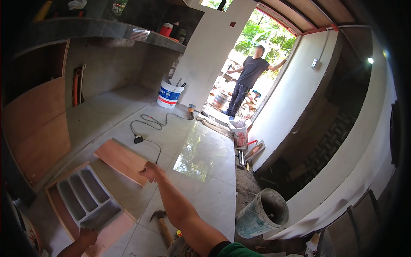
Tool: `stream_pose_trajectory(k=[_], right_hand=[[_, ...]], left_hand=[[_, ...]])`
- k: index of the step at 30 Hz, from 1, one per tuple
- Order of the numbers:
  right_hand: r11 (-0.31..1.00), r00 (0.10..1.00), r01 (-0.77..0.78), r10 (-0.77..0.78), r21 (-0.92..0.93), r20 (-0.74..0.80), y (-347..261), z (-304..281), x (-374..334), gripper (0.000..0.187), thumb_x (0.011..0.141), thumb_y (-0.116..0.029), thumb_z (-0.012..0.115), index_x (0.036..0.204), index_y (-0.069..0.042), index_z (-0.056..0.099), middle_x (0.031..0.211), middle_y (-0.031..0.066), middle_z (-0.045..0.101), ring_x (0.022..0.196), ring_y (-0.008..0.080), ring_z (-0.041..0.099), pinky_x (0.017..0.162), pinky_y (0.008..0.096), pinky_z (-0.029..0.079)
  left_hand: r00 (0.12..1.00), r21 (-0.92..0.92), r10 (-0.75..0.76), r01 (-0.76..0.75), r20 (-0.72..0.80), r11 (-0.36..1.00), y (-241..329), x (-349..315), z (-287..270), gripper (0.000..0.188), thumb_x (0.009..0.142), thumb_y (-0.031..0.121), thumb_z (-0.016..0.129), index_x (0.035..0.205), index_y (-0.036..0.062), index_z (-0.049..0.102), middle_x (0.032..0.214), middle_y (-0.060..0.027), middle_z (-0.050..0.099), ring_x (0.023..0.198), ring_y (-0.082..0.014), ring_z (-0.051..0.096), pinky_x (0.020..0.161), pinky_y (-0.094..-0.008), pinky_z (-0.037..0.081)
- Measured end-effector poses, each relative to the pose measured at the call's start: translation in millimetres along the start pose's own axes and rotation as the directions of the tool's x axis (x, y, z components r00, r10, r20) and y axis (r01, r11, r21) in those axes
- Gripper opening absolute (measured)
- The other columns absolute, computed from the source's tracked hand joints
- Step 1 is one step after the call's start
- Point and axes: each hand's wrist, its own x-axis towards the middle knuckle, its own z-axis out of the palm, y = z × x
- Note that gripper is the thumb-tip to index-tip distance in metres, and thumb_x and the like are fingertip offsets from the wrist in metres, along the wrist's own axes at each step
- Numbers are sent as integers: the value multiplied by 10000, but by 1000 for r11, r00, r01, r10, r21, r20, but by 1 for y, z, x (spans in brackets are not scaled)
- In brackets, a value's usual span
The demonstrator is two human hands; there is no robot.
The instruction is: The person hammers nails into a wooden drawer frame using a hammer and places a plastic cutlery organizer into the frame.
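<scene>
On a pale tiled floor beside a low counter, a worker's right hand [150,171] closes around the near end of a flat wooden board [122,160], while the left hand [87,236] curls at the near edge of a gray compartment tray [90,195]; whether it grips the rim or merely rests there cannot be told. Good handling likely calls for a firm hold on the board, since its far end could swing, and for keeping it level and away from the tray, the black cord [159,150] and the hammer [162,225]. Light pressure should steady the tray. The board is long, smooth and orange-brown, with straight edges. The tray, with three long slots and a wider crosswise bay, sits inside a shallow wooden drawer [58,200] at lower left.
</scene>
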Motion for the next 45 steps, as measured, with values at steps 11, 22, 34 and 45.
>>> stream_pose_trajectory(k=[11,22,34,45], right_hand=[[1000,1000,-14,14,10,-8,2,-4,-5,486,847,-474,674,1013,-20,618,817,112,677,712,233,707,531,356,531],[1000,999,-20,20,17,27,1,-2,-4,485,853,-469,673,1027,-22,603,841,114,676,718,230,703,561,358,537],[1000,1000,-28,28,-6,14,1,-3,-6,488,852,-473,672,1037,-26,603,815,99,674,716,218,706,539,345,534],[999,999,-32,32,-12,34,1,-3,-5,474,856,-475,664,1024,-36,607,815,88,676,699,205,704,540,343,536]], left_hand=[[998,27,-53,54,-41,998,-1,1,1,306,821,296,589,956,26,639,889,-191,698,839,-347,690,767,-558,471],[1000,4,-23,23,14,1000,-4,2,-4,211,828,224,553,933,72,656,873,-159,707,828,-347,690,732,-582,477],[998,31,-63,63,10,998,3,-4,-20,212,832,245,556,924,93,672,908,-142,713,850,-323,691,728,-551,488],[996,3,-78,78,33,997,-1,0,-13,231,827,264,559,945,104,675,905,-136,712,874,-314,683,743,-525,479]])
